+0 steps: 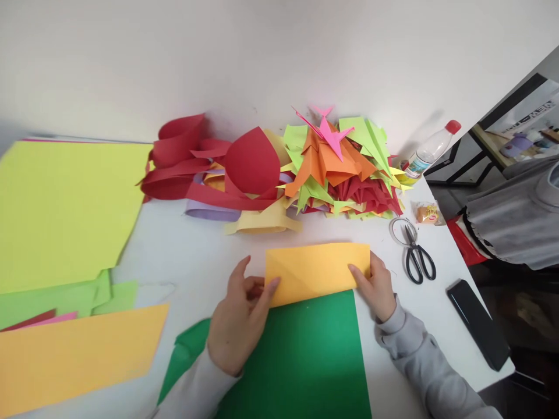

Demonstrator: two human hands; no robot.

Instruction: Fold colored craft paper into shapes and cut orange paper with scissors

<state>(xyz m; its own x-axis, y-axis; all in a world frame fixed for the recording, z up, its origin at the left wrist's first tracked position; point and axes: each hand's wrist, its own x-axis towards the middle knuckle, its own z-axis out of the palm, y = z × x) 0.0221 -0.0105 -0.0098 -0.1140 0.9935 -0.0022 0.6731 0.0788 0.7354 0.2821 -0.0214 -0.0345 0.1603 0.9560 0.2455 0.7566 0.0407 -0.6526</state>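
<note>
A folded orange-yellow sheet of paper (317, 270) is held up between my two hands, its long side running left to right. My left hand (240, 320) pinches its lower left corner between thumb and fingers, with the index finger raised. At the right end, my right hand (375, 285) grips the paper with the thumb in front and the fingers behind. Faint crease lines show on its left part. Below it, a large green sheet (301, 361) lies on the table, partly covered by my left hand and sleeve.
Stacked yellow-green sheets (70, 215) and an orange sheet (78, 355) lie left. Red paper shapes (253, 163) and a pile of folded paper pieces (336, 163) stand by the wall. Right are black-handled scissors (419, 259), a phone (478, 323), a bottle (432, 151) and a wrapped snack (428, 214).
</note>
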